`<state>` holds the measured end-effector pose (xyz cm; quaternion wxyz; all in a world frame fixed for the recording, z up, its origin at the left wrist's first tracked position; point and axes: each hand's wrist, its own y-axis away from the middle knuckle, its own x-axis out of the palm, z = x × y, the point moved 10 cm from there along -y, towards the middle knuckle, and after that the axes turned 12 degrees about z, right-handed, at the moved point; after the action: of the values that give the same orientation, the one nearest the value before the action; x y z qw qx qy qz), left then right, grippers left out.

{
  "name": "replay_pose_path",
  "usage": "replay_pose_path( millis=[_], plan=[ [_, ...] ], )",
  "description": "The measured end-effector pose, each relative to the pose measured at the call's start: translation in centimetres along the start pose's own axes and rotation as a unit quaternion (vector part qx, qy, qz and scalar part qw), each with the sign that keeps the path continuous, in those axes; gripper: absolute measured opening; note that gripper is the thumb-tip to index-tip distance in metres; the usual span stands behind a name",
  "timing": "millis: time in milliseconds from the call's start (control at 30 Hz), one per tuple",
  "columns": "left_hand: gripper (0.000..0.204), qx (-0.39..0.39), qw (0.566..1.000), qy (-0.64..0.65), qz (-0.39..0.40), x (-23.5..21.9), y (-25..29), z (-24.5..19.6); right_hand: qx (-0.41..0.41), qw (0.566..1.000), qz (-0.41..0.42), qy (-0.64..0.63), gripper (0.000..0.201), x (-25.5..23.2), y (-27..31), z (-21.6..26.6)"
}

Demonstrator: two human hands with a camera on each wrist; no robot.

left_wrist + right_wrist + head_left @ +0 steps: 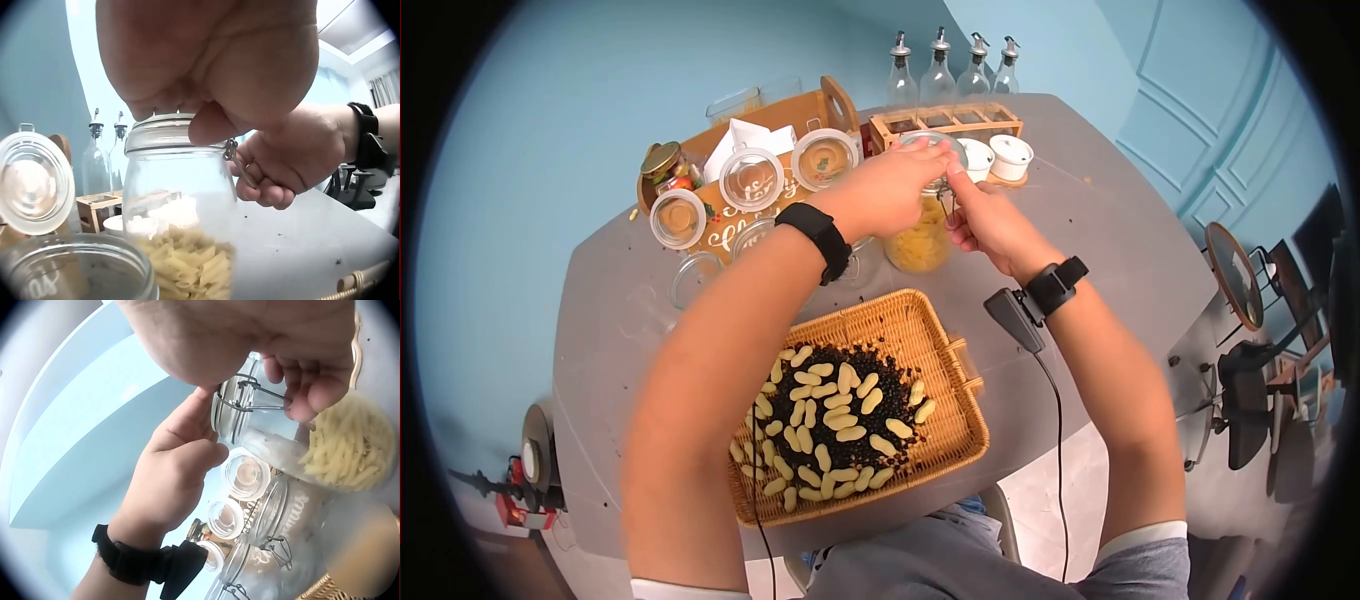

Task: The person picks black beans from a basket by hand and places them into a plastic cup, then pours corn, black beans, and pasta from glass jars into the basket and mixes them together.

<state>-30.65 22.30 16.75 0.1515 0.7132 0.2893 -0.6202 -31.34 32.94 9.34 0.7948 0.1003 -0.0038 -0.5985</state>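
Observation:
A glass jar (918, 252) partly filled with penne pasta (187, 265) stands upright on the table, beyond the wicker basket. Its glass lid (164, 132) is down on the rim. My left hand (890, 188) lies across the top of the lid with its fingers extended, pressing on it. On the jar's right side, my right hand (997, 222) pinches the wire clasp (230, 150) between curled fingers and thumb. In the right wrist view the clasp's wire loop (269, 407) runs from the lid's rim down to those fingertips.
Nearer me, the wicker basket (952, 395) holds peanuts (841, 421) over dark beans. Open clip-top jars (81, 244) crowd the left side. Behind stand a wooden rack (1000, 127), white lidded pots (1011, 160) and several pourer bottles (937, 78). A cable (1058, 440) hangs from my right wrist.

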Motion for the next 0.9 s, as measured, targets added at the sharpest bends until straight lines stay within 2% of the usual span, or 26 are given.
replay_pose_path(
  millis=[167,267,367,433,733,833,900],
  plan=[
    [0.074,0.009,1.0,0.001,0.0,0.1,-0.1,0.1,-0.008,0.999,0.027,0.017,0.065,0.6,0.2,0.6],
    [0.068,0.003,1.0,0.008,0.022,0.5,-0.2,0.6,-0.007,0.999,0.045,0.006,0.062,0.9,0.2,0.7],
    [0.068,-0.002,1.0,0.027,0.006,0.4,-0.1,0.5,0.017,0.999,0.051,-0.009,0.06,1.2,0.3,0.3],
    [0.074,0.003,0.999,0.011,-0.033,0.0,0.1,0.2,0.02,0.998,0.056,-0.005,0.061,1.3,0.2,0.3],
    [0.074,0.005,0.999,0.019,-0.033,0.4,0.1,0.5,0.058,0.995,0.081,-0.003,0.064,1.1,0.4,0.0],
    [0.072,0.007,0.999,0.016,-0.038,0.2,0.1,0.3,0.063,0.994,0.092,-0.02,0.057,1.1,0.7,0.6],
    [0.07,0.01,0.999,0.024,-0.042,0.3,0.1,0.4,0.107,0.987,0.085,-0.082,0.049,1.0,1.5,0.6]
  ],
)
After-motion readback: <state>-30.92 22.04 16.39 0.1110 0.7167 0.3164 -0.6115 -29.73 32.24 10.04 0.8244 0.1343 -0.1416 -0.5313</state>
